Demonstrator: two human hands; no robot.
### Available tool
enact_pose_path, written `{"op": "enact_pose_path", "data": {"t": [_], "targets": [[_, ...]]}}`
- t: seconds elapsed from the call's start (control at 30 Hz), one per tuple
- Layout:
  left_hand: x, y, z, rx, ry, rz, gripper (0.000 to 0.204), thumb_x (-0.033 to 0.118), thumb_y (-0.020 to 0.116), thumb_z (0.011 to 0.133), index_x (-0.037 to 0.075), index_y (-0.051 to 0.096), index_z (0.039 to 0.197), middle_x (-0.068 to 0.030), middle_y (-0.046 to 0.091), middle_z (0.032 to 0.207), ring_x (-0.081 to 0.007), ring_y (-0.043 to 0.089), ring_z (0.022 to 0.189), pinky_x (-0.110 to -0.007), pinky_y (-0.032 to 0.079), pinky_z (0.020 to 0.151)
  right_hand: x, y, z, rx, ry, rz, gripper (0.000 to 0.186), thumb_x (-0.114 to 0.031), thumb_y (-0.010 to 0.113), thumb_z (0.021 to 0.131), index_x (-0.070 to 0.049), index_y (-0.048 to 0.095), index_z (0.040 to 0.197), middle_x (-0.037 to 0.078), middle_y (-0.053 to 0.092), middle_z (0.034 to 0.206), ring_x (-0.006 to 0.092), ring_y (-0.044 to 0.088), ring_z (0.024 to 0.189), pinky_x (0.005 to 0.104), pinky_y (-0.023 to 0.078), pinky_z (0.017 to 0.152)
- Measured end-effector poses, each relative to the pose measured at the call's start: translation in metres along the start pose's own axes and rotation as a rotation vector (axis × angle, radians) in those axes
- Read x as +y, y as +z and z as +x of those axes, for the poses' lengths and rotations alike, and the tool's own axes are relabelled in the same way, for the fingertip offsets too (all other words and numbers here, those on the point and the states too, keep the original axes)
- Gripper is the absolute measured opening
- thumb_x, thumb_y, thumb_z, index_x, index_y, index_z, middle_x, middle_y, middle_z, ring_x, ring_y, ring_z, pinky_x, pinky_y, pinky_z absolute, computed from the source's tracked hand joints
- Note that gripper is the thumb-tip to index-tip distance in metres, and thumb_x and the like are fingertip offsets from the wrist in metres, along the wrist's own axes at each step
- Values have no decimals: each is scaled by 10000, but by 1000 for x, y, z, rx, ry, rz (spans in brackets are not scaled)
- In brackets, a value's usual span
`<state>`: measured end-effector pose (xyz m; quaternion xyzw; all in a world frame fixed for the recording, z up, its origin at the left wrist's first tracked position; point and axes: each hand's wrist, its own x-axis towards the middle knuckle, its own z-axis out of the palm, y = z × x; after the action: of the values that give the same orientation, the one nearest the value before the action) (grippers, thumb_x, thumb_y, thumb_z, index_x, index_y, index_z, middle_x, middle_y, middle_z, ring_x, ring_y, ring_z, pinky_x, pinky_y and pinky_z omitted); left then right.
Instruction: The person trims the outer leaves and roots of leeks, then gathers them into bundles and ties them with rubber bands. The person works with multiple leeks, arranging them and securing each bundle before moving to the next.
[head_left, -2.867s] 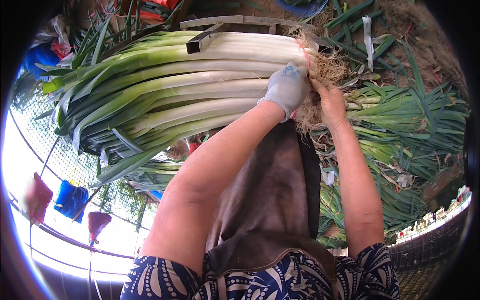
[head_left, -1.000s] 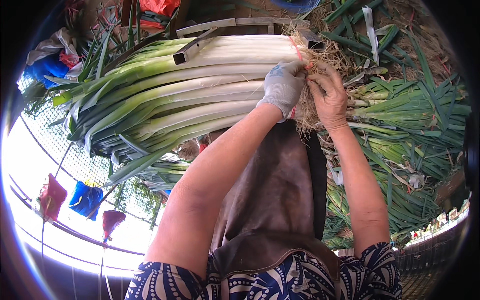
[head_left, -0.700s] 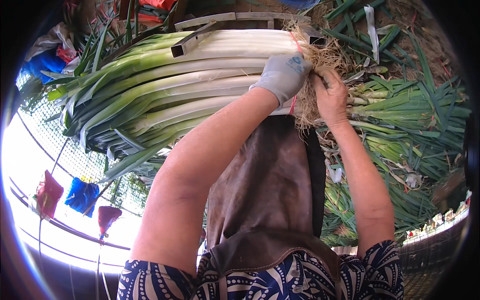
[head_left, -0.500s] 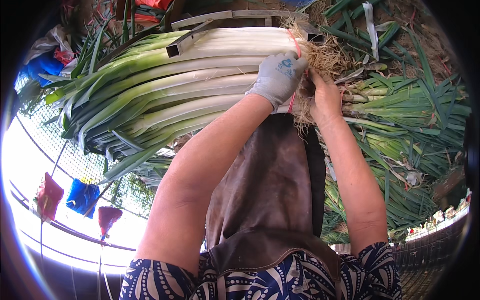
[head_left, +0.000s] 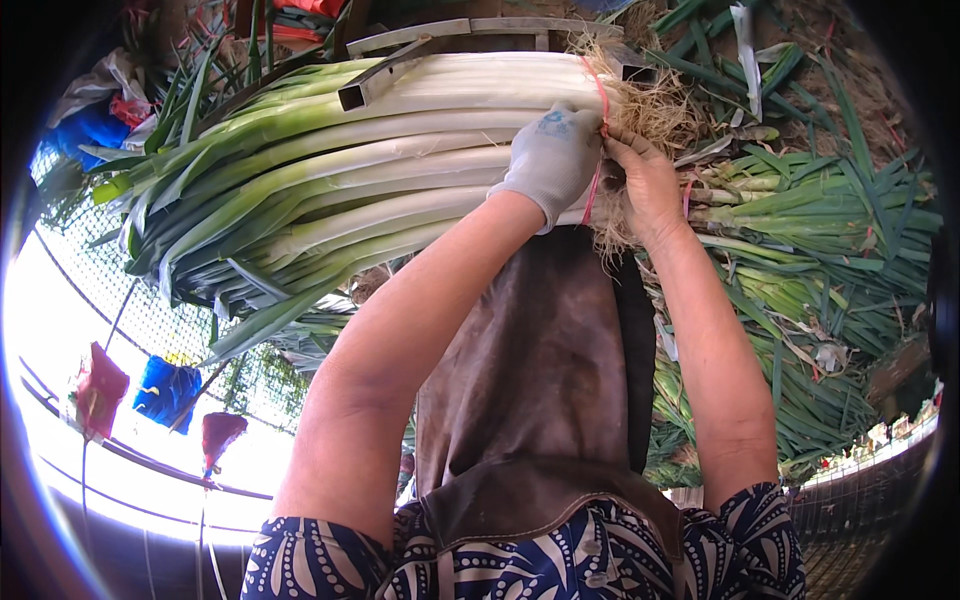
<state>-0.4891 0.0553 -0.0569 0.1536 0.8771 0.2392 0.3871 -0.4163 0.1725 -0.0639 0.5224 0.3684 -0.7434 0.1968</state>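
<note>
A big bundle of leeks lies across a metal frame, green leaves to the left and roots to the right. Around its white stalks near the root end runs a pink tie string. My left hand, in a pale grey glove, rests on the stalks with its fingers closed at the string. Bare, my right hand pinches the same string beside the roots, thumb and fingers meeting close to the left fingertips. The knot area between the two hands is partly hidden.
More leeks are heaped on the right, some bound with pink string. A brown apron hangs below the bundle. Netting and red and blue bags stand at the left. A white strip lies at the upper right.
Both hands have shifted slightly and the left hand has turned, its fingertips now closer to the right fingers. More of the string shows. The bundle stays in place.
</note>
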Motion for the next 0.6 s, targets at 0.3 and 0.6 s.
{"op": "enact_pose_path", "data": {"t": [0.3,0.6], "targets": [[3,-1,4,-44,-116,-49,195,244,579,837,99,680,920,-133,644,957,-318,618,899,-408,492,772,0,-11,8,-34,58,41,100,-122,630,880,-105,660,974,-36,619,741,61,530,590,202,395,514],[8,-14,18,126,298,380,138,216,589,806,151,691,873,-71,618,1111,-306,512,1155,-476,365,966,-1,-19,13,89,-260,-613,219,-213,677,859,-14,672,948,48,667,736,142,603,647,282,469,613]]}}
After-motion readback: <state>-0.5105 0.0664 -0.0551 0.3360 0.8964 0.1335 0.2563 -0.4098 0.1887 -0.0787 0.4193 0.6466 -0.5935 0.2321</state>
